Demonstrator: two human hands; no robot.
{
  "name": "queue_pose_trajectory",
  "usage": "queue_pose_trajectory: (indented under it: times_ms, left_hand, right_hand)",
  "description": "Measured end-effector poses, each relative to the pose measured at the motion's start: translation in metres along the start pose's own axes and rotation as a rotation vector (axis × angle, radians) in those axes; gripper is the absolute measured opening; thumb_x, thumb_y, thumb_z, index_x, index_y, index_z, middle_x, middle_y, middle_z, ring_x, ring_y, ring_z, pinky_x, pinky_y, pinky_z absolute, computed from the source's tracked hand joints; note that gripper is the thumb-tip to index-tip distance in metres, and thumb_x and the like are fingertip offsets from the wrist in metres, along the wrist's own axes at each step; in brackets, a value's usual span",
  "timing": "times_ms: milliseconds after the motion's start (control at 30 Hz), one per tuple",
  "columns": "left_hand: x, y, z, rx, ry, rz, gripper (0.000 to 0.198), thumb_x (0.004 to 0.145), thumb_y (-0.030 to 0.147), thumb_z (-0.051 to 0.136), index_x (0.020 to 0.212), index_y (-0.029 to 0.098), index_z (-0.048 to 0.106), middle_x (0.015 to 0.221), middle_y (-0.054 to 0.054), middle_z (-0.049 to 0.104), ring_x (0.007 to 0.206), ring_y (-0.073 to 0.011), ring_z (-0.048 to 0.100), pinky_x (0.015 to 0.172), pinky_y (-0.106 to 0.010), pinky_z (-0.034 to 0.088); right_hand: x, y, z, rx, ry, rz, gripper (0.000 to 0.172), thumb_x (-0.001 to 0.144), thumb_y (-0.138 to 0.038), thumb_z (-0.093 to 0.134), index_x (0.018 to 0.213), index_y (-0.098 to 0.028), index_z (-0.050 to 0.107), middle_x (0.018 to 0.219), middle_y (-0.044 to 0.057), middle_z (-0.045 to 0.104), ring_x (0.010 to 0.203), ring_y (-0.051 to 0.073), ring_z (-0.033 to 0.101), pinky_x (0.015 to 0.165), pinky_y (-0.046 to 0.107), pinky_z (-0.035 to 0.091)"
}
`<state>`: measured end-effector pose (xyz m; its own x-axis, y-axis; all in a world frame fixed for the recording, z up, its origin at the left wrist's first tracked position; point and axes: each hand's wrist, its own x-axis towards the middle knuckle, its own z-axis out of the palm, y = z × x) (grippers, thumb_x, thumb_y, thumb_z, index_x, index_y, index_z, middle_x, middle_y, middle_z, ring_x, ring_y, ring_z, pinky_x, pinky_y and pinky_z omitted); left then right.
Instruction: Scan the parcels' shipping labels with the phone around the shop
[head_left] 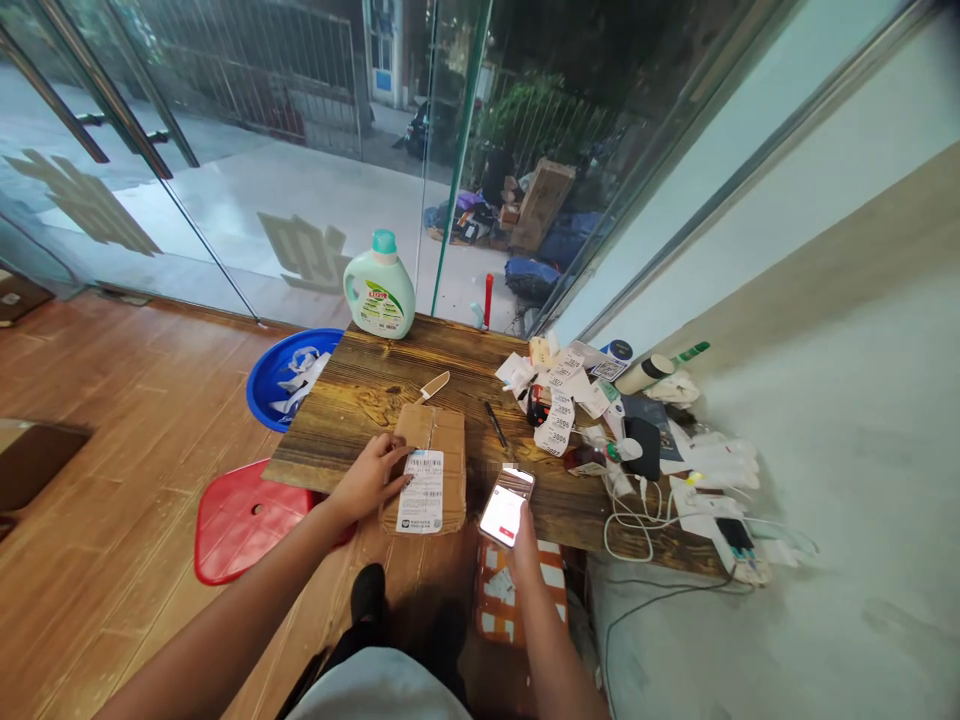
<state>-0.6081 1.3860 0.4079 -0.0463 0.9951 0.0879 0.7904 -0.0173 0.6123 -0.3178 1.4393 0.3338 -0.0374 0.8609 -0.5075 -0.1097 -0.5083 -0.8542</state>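
Note:
A flat cardboard parcel (pixel 448 430) lies at the front edge of the wooden table, its near end reaching past the edge. A white shipping label (pixel 421 505) with barcodes covers much of its top. My left hand (pixel 371 478) rests on the parcel's left side, fingers stretched out and apart over the label. In my right hand (pixel 523 540) is a smartphone (pixel 504 510), tilted up with its lit screen toward me, just right of the parcel. Behind the parcel lies a knife (pixel 435 386) with a pale blade cover or blade. A black pen (pixel 496 424) lies beyond the phone.
A detergent bottle (pixel 380 290) stands at the table's back left. Number stickers (pixel 556 425), cables (pixel 637 540) and small items crowd the right side. Left of the table are a blue basin (pixel 259 385) and a red stool (pixel 247 525). Glass doors (pixel 300 180) stand beyond.

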Motion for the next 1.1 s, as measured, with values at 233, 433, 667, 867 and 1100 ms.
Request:
queue_pose_trajectory:
  times_ms: [233,433,667,867,1100]
  left_hand:
    - [-0.004,0.009,0.015,-0.073,0.146,-0.131,0.027,0.087,0.025,0.05,0.108,0.016,0.065,0.108,-0.01,0.059,0.103,-0.0211,0.057,0.095,-0.037,0.048]
    - [0.008,0.015,0.019,-0.093,0.18,-0.225,0.024,0.089,0.025,0.048,0.1,0.017,0.068,0.099,-0.008,0.06,0.094,-0.019,0.06,0.087,-0.034,0.05]
    - [0.032,-0.001,-0.008,-0.1,-0.058,-0.138,0.011,0.08,0.018,0.059,0.082,0.02,0.07,0.087,-0.003,0.066,0.081,-0.0156,0.062,0.077,-0.027,0.047]
    - [0.053,-0.009,-0.023,-0.027,-0.29,-0.015,0.007,0.078,0.021,0.062,0.078,0.023,0.069,0.083,0.002,0.068,0.081,-0.0141,0.062,0.072,-0.022,0.041]
    - [0.081,-0.008,-0.03,0.073,-0.455,0.149,0.008,0.075,0.02,0.062,0.073,0.024,0.069,0.089,-0.001,0.067,0.084,-0.0167,0.06,0.071,-0.023,0.04]
  right_hand:
    - [0.047,0.009,0.006,-0.312,0.238,0.025,0.076,0.065,-0.073,0.053,0.115,-0.015,0.048,0.089,0.012,0.066,0.076,0.031,0.066,0.053,0.041,0.052]
    - [0.032,-0.011,0.021,-0.583,0.296,-0.257,0.065,0.062,-0.055,0.063,0.106,-0.008,0.056,0.107,0.027,0.058,0.112,0.044,0.049,0.09,0.057,0.04]
    - [-0.017,-0.027,0.09,-0.658,-0.06,-0.651,0.036,0.084,-0.038,0.052,0.115,-0.021,0.057,0.114,0.012,0.058,0.106,0.026,0.055,0.09,0.044,0.046]
    - [-0.021,-0.014,0.102,-0.71,0.036,-0.788,0.033,0.089,-0.038,0.05,0.114,-0.019,0.056,0.114,0.013,0.051,0.111,0.028,0.049,0.096,0.05,0.042]
    - [-0.017,-0.01,0.1,-0.703,0.044,-0.785,0.033,0.09,-0.042,0.049,0.113,-0.019,0.056,0.112,0.013,0.05,0.109,0.027,0.05,0.095,0.049,0.043]
